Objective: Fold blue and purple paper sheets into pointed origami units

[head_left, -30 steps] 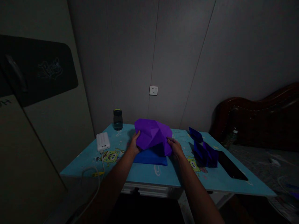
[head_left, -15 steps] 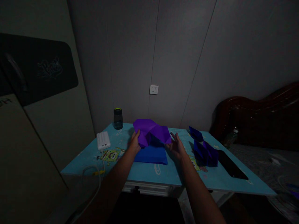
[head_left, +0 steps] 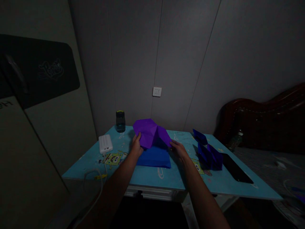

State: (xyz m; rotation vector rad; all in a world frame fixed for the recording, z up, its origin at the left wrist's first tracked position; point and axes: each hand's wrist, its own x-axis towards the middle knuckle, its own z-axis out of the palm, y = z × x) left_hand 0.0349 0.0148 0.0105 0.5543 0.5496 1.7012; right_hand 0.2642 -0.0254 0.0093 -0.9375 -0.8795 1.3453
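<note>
A creased sheet of purple paper [head_left: 146, 132] is held up above the table, its middle bent into folds. My left hand [head_left: 137, 146] grips its left lower edge, thumb on the near face. At the right corner, my right hand [head_left: 178, 149] pinches the paper between thumb and fingers. Beneath it a flat blue sheet [head_left: 153, 159] lies on the table, partly covered by the purple one. Folded blue-purple paper pieces [head_left: 209, 157] stand to the right of my right hand, with another folded piece [head_left: 200, 136] behind them.
On the light blue table [head_left: 147, 176], a white power bank [head_left: 105, 143] with a cable lies at left, near a dark water bottle [head_left: 120, 121]. A black phone-like slab [head_left: 235, 168] rests at the right edge. The wall stands behind the table.
My right hand has closed from spread fingers into a pinch on the paper's right corner. The purple sheet has shifted slightly left and up, its right flap now hanging more steeply.
</note>
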